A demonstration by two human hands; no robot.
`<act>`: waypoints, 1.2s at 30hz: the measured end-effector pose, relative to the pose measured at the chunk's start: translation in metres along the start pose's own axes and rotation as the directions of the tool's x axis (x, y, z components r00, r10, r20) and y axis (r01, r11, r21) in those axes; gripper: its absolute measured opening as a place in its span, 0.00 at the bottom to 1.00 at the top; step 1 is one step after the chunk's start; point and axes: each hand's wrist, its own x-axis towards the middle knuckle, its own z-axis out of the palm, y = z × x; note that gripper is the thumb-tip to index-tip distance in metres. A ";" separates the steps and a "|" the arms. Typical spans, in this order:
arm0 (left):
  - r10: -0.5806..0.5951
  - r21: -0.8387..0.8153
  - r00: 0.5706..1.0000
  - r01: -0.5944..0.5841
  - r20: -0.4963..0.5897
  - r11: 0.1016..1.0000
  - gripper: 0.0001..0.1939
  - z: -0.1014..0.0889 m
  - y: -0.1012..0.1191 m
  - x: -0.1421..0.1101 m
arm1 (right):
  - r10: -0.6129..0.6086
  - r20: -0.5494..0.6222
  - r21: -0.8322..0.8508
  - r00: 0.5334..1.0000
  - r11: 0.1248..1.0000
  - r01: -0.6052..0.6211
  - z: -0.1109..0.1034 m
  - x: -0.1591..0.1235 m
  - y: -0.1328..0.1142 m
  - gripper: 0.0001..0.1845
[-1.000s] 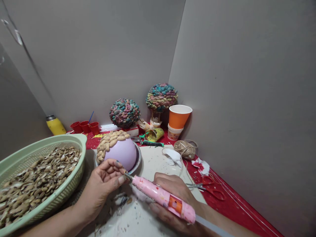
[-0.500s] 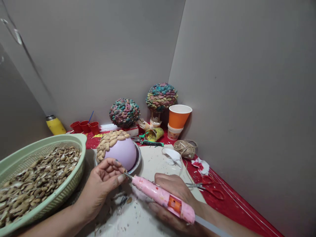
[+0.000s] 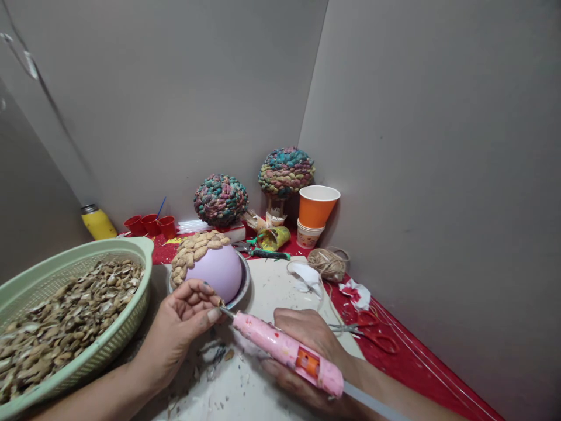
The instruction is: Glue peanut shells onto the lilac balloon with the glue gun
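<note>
My right hand (image 3: 307, 339) is wrapped round a pink hot glue gun (image 3: 276, 345), with a glue stick (image 3: 372, 402) coming out of its back end. The gun's metal nozzle points left and meets a small peanut shell (image 3: 221, 303) pinched between the thumb and fingers of my left hand (image 3: 188, 318). Just beyond my left fingertips sits a lilac balloon (image 3: 217, 270) in a metal bowl (image 3: 246, 280). Peanut shells (image 3: 193, 251) cover the balloon's top and left side; its right and front are bare.
A green basket (image 3: 146, 257) full of peanut shells stands at left. Two colourful shell-covered balls (image 3: 221, 200), orange cup (image 3: 319, 207), pliers (image 3: 267, 254) and red cups (image 3: 166, 227) are at the back. Twine (image 3: 328, 264) and red-handled scissors (image 3: 372, 333) lie at right.
Hardly anything differs. The back of the glue gun has shifted very slightly left; the nozzle stays at the peanut shell in my left hand.
</note>
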 end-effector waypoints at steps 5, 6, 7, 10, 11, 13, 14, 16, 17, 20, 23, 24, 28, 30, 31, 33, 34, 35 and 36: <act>0.001 -0.003 1.000 -0.001 0.000 1.000 0.13 0.001 0.000 0.000 | 0.013 0.043 -0.002 0.999 1.000 -0.013 0.000 -0.001 0.001 0.20; 0.000 -0.003 1.000 0.000 0.001 1.000 0.13 0.001 0.000 0.001 | 0.011 0.041 0.001 0.999 1.000 -0.011 0.000 -0.001 0.001 0.20; -0.004 0.000 1.000 0.004 0.003 1.000 0.12 0.000 0.000 0.001 | 0.012 0.040 0.006 0.999 1.000 -0.012 0.000 0.000 0.001 0.20; -0.006 0.017 1.000 0.005 0.014 1.000 0.11 0.000 0.000 0.000 | 0.014 0.049 0.013 0.999 1.000 -0.014 -0.001 0.000 0.001 0.21; -0.003 0.021 1.000 0.003 0.018 1.000 0.11 -0.001 0.000 0.000 | 0.010 0.053 0.007 0.999 1.000 -0.010 -0.001 0.000 0.001 0.21; 0.004 0.023 1.000 -0.004 0.020 1.000 0.11 -0.001 0.000 0.000 | 0.006 0.054 -0.009 0.999 1.000 -0.005 0.000 -0.001 0.001 0.21; 0.006 0.019 1.000 -0.007 0.019 1.000 0.12 -0.001 0.000 0.000 | 0.006 0.049 -0.018 0.999 1.000 -0.005 0.000 -0.002 0.001 0.21; 0.010 0.011 1.000 -0.010 0.016 1.000 0.12 -0.001 0.000 0.000 | 0.009 0.044 -0.035 0.999 0.999 -0.008 0.001 -0.003 0.001 0.21; 0.012 0.007 1.000 -0.012 0.015 1.000 0.12 -0.001 0.000 0.000 | 0.006 0.040 -0.046 0.999 0.999 -0.005 0.001 -0.003 0.001 0.21; 0.019 0.010 1.000 -0.019 0.001 1.000 0.12 -0.001 0.000 0.001 | -0.009 0.031 -0.077 0.999 0.997 0.012 0.001 -0.003 0.002 0.21; 0.027 0.018 0.999 -0.027 -0.017 0.999 0.12 0.000 0.001 0.001 | -0.013 0.015 -0.096 1.000 0.995 0.014 0.002 -0.002 0.003 0.22; 0.031 0.019 0.999 -0.031 -0.022 0.999 0.12 0.000 0.002 0.001 | -0.015 0.018 -0.107 1.000 0.994 0.017 0.002 -0.002 0.003 0.21; 0.038 0.015 0.998 -0.037 -0.052 0.999 0.12 0.002 0.003 0.001 | -0.015 0.044 -0.142 0.999 0.990 0.021 0.002 -0.002 0.004 0.21; 0.042 0.017 0.997 -0.041 -0.057 0.999 0.12 0.001 0.003 0.001 | -0.013 0.047 -0.160 0.999 0.987 0.020 0.001 -0.001 0.004 0.21; 0.046 0.019 0.997 -0.045 -0.056 0.999 0.12 0.001 0.003 0.001 | -0.011 0.050 -0.173 0.999 0.985 0.020 0.001 -0.001 0.004 0.21; 0.052 0.020 0.997 -0.051 -0.056 0.998 0.12 0.001 0.003 0.001 | -0.014 0.052 -0.194 0.999 0.981 0.024 0.001 -0.001 0.004 0.21; 0.056 0.021 0.997 -0.055 -0.056 0.998 0.12 0.001 0.003 0.002 | -0.015 0.054 -0.196 0.998 0.980 0.026 0.001 -0.001 0.005 0.21; 0.059 0.022 0.997 -0.058 -0.057 0.998 0.12 0.001 0.003 0.002 | -0.016 0.056 -0.192 0.998 0.981 0.026 0.002 -0.001 0.005 0.21; 0.062 0.023 0.996 -0.061 -0.057 0.998 0.12 0.001 0.003 0.002 | -0.021 0.049 -0.182 0.999 0.983 0.029 0.004 -0.002 0.006 0.21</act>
